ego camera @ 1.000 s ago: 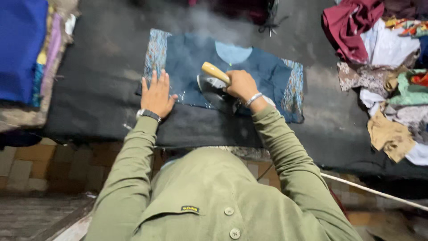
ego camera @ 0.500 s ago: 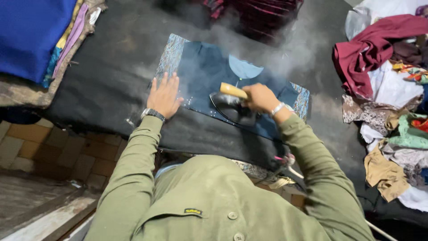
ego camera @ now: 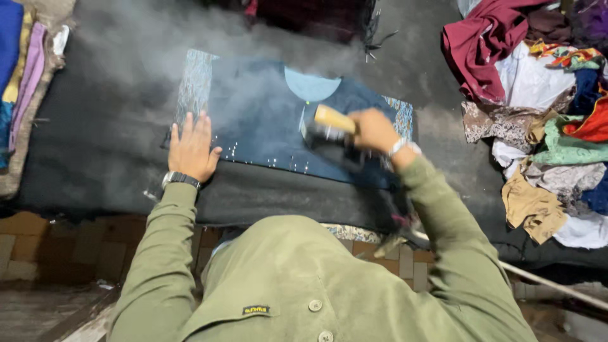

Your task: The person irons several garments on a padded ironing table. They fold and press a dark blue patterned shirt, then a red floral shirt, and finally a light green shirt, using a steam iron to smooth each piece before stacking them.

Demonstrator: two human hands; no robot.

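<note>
The right hand [ego camera: 375, 130] is closed around the wooden handle of the iron [ego camera: 329, 130], which rests on the dark blue garment [ego camera: 266, 126] spread flat on the black padded table [ego camera: 95, 158]. The left hand [ego camera: 191, 149] lies open, palm down, pressing the garment's left edge. Steam [ego camera: 158, 57] rises nearby. Risk: an iron left in one spot may scorch the cloth; steam may scald the flat hand.

Bare black ironing pad [ego camera: 107, 158] left of the blue garment [ego camera: 266, 120]: passable. Right side blocked by heaped clothes [ego camera: 544, 126]; folded stack [ego camera: 25, 76] hems far left.
</note>
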